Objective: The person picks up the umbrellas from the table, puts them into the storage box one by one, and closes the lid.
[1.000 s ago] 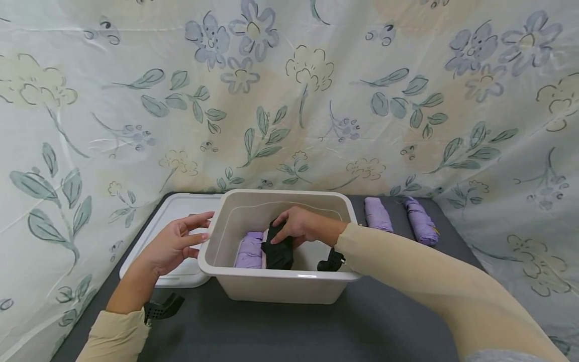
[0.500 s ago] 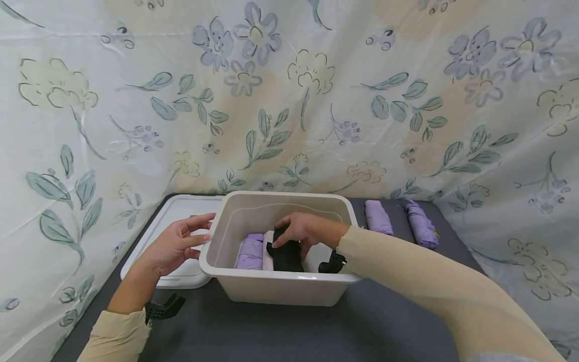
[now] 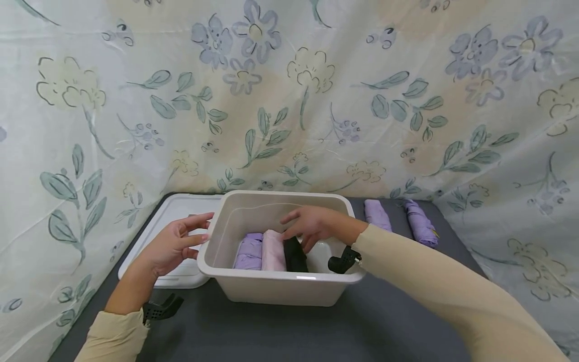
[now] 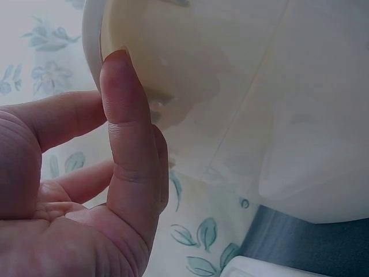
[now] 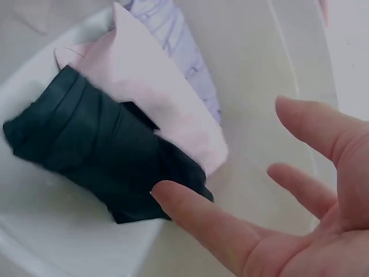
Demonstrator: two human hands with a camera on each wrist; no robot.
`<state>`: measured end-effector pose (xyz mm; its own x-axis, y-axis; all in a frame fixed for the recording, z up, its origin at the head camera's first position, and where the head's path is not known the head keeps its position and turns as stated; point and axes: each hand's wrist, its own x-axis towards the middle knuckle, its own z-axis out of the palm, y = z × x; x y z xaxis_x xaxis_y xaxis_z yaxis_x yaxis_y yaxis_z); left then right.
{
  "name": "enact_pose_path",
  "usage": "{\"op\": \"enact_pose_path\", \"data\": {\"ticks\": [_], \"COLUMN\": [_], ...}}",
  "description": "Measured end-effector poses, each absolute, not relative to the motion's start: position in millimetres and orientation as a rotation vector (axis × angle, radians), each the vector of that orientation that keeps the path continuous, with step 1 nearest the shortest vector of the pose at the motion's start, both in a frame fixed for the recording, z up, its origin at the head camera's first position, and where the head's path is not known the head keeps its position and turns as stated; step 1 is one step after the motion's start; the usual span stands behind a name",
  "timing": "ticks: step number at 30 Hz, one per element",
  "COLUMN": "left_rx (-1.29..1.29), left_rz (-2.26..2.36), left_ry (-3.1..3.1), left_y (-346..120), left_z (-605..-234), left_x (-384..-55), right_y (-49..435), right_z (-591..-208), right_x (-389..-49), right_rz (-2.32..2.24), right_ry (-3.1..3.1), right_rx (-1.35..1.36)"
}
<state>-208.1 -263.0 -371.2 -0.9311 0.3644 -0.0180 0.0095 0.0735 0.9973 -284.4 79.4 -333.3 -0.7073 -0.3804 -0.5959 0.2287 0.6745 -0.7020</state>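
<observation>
My right hand hovers inside the beige plastic bin, fingers spread above a folded black cloth bundle. In the right wrist view one fingertip overlaps the edge of the black bundle; whether it touches I cannot tell. Left of the black one lies a pale pink rolled cloth, then a purple rolled cloth, side by side on the bin floor. My left hand has its fingertips against the bin's left rim, fingers loosely extended, as the left wrist view of the hand also shows.
A white lid lies flat left of the bin, partly behind my left hand. Two more purple rolls, a nearer one and a farther-right one, lie on the dark table. A floral curtain hangs behind.
My right hand has let go of the black bundle and lifted slightly. The bundle has shifted right, uncovering the pink roll. The left hand stays at the rim.
</observation>
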Motion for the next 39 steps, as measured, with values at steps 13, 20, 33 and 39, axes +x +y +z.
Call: {"op": "enact_pose_path", "data": {"ticks": [13, 20, 33, 39], "left_rx": [0.37, 0.372, 0.382, 0.407], "left_rz": [1.932, 1.924, 1.909, 1.908], "left_ry": [2.094, 2.103, 2.123, 2.085], "left_y": [-263, -263, -270, -273], "left_z": [-368, -367, -368, -368], "left_x": [-208, -209, -208, -209], "right_y": [121, 155, 225, 256], "right_z": [-298, -285, -285, -298], "right_x": [-280, -272, -263, -262], "right_rz": [-1.242, -1.478, -1.801, -1.89], "right_ry": [2.061, 2.043, 2.188, 2.24], "right_rx": [-0.329, -0.369, -0.331, -0.288]}}
